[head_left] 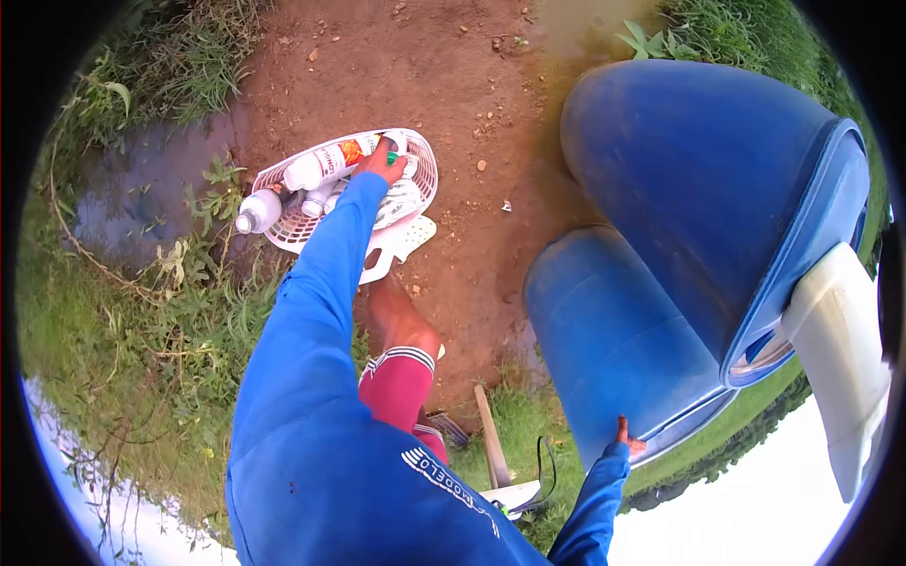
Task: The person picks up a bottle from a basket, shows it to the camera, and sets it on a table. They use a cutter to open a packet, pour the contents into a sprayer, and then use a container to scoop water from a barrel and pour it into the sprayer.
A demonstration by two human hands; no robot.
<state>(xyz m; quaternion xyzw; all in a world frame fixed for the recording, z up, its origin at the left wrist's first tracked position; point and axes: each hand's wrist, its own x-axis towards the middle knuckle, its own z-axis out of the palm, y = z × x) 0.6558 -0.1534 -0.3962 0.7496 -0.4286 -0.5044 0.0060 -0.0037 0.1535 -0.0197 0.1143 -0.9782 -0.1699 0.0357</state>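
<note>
A white plastic basket [429, 174] stands on the reddish dirt, holding several bottles and containers. My left hand [379, 166] reaches into its far side, fingers closed around a small bottle with a green cap [393, 158], mostly hidden by the hand. Beside it lies a white bottle [326, 164] with an orange and red label. A greyish bottle [257, 211] leans over the basket's left edge. On the right, my right hand [629, 438] rests at the end of a blue barrel [613, 330], thumb and fingers apart, holding nothing.
A larger blue drum [708, 179] leans beside the barrel, with a white plastic container [835, 349] near its rim. Muddy puddles [151, 189] flank the dirt path. A wooden handle [491, 434] stands in the grass near my legs. Weeds [189, 330] grow at left.
</note>
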